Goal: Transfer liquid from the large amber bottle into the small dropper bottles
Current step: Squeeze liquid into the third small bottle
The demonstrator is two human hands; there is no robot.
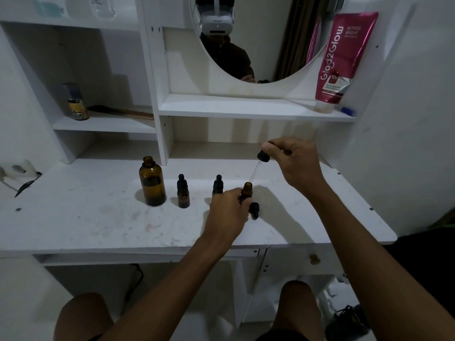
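On the white table [73, 217] the large amber bottle [152, 184] stands upright and uncapped at the left end of a short row. Just to its right stands a capped dropper bottle [183, 191], and further right a second capped dropper bottle [218, 184], its lower part hidden behind the left hand [227, 212]. The left hand lies low over the table, its grip curled round the open small bottle [247, 190], which stands upright at the right end of the row with its mouth uncovered. A loose dropper cap [254, 210] lies on its side on the table just beside that bottle, close to the left hand's fingers. The right hand [293, 161] is raised above the table, and its grip pinches the black bulb of a long glass pipette [261, 155] between thumb and fingers. The pipette's clear tube slants down and to the left, with its tip at the mouth of the open small bottle; whether it touches the rim, or holds any liquid, I cannot tell. Behind the table a pink tube [344, 62] stands cap-down on a shelf beside a round mirror [270, 33], and a small can [77, 104] and a wooden-handled brush [123, 112] sit on a lower shelf to the left.
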